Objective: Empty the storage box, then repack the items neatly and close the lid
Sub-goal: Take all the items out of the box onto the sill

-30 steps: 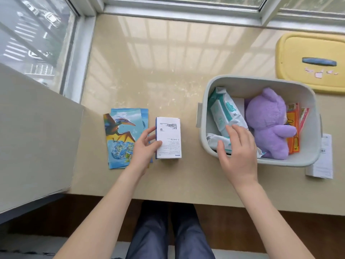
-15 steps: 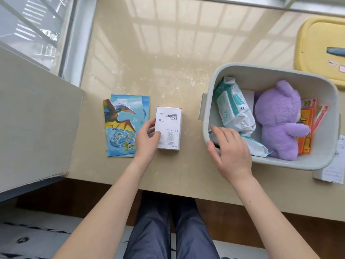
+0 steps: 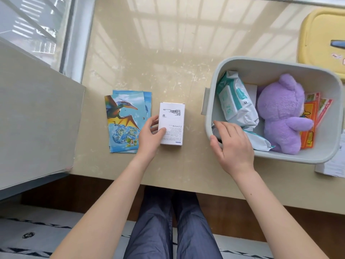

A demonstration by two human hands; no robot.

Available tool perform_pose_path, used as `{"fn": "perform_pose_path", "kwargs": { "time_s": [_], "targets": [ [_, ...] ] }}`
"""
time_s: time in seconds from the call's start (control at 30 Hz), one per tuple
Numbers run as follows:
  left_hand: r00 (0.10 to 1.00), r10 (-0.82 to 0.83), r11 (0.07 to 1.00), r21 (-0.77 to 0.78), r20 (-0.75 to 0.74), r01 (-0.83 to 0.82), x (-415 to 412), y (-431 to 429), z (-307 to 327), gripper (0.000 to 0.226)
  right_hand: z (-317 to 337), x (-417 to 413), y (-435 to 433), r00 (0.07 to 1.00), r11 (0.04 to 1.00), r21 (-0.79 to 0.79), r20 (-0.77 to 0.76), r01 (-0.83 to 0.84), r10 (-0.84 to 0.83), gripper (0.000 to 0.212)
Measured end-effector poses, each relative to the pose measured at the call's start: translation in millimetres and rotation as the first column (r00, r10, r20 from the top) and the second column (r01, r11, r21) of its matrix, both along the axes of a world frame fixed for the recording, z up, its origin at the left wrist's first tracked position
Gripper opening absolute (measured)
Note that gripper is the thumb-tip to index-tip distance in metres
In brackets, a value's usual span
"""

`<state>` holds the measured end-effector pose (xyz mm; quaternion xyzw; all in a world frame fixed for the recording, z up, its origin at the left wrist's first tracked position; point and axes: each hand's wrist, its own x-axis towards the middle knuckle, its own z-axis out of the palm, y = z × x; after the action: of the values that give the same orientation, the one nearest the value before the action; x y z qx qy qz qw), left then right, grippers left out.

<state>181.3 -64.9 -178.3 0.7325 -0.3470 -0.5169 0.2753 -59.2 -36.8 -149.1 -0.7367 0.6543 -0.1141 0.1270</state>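
A glossy beige ledge (image 3: 149,53) ran under a window (image 3: 37,25), with a grey panel (image 3: 33,118) at its left end and a patterned rug (image 3: 37,240) on the floor below. The grey box (image 3: 280,68) stood open at the right, holding two packs of wipes (image 3: 235,98), a purple plush (image 3: 281,113) and orange packets (image 3: 309,116), and its yellow lid (image 3: 317,34) lay beyond it. The left hand (image 3: 149,135) lightly held a white carton (image 3: 173,116) just beside dinosaur booklets (image 3: 123,124), thumb on its face, while the right hand (image 3: 233,146) reached over the box's near-left corner with loosely spread fingers on the lower pack and thumb outside the rim.
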Motion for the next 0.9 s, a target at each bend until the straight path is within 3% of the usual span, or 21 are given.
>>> {"fn": "perform_pose_path", "kwargs": {
  "time_s": [0.13,0.3,0.37,0.43,0.53,0.67,0.9],
  "targets": [
    [0.999,-0.008,1.0,0.014,0.049,0.007,5.7,-2.5,28.9,0.044,14.6,0.5,-0.5,0.994,0.998,0.03,0.083,0.062,-0.065,0.049],
    [0.955,-0.204,0.959,-0.153,0.216,0.239,15.5,-3.6,100.7,0.044,76.5,-8.7,5.6,0.97,0.972,-0.09,0.133,0.219,-0.206,0.047],
    [0.885,-0.307,0.882,-0.246,0.35,0.403,18.1,-1.6,132.6,0.043,108.6,-13.8,15.0,0.954,0.945,-0.159,0.142,0.287,-0.265,0.044],
    [0.762,-0.381,0.741,-0.32,0.523,0.59,20.2,2.3,162.4,0.043,133.6,-18.2,30.0,0.935,0.914,-0.209,0.144,0.348,-0.324,0.044],
    [0.641,-0.386,0.56,-0.384,0.664,0.734,21.1,12.6,196.4,0.049,158.7,-19.8,62.1,0.909,0.874,-0.251,0.157,0.415,-0.386,0.047],
    [0.56,-0.429,0.426,-0.388,0.709,0.817,15.7,38.0,212.1,0.047,169.6,-16.0,112.5,0.876,0.844,-0.237,0.124,0.482,-0.465,0.048],
    [0.492,-0.553,0.434,-0.271,0.673,0.859,-10.6,69.4,197.6,0.057,155.9,-32.3,155.7,0.853,0.847,-0.099,0.051,0.522,-0.52,0.05]
  ]
}}
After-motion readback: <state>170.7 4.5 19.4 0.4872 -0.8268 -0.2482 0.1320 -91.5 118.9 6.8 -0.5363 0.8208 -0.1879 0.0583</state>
